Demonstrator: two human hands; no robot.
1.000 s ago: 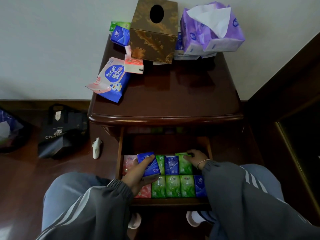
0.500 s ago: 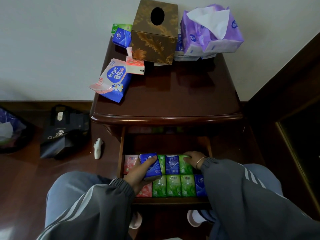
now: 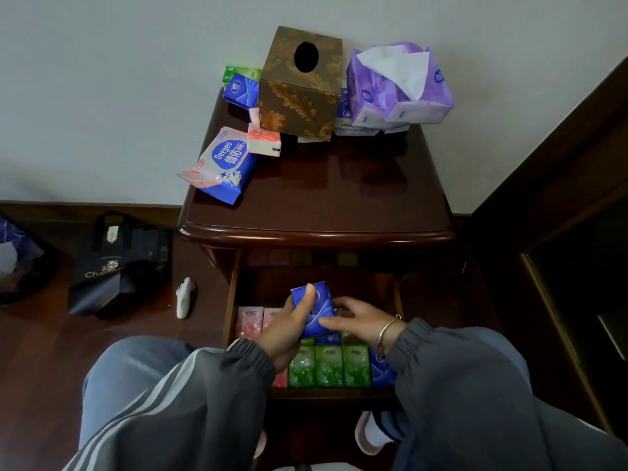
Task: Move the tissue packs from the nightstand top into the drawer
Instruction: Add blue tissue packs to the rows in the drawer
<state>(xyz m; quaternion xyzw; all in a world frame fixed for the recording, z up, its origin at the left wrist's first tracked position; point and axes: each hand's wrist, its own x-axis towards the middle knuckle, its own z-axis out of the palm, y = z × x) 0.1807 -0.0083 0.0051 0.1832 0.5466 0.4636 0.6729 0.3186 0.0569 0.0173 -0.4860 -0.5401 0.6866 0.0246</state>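
The left hand (image 3: pixel 289 326) grips the small blue plastic tissue pack (image 3: pixel 319 307), now lifted above the dark wooden drawer (image 3: pixel 272 283) — the right hand (image 3: pixel 360 316) seemingly pinches its edge; reseating remains.

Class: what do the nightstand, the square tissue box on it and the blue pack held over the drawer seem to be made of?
Nightstand: probably dark wood with glossy varnish, judging by the reflections on top. Tissue box: rigid, brown with a gold leaf pattern; the covering is unclear. Blue pack: thin plastic film, judging by its sheen.
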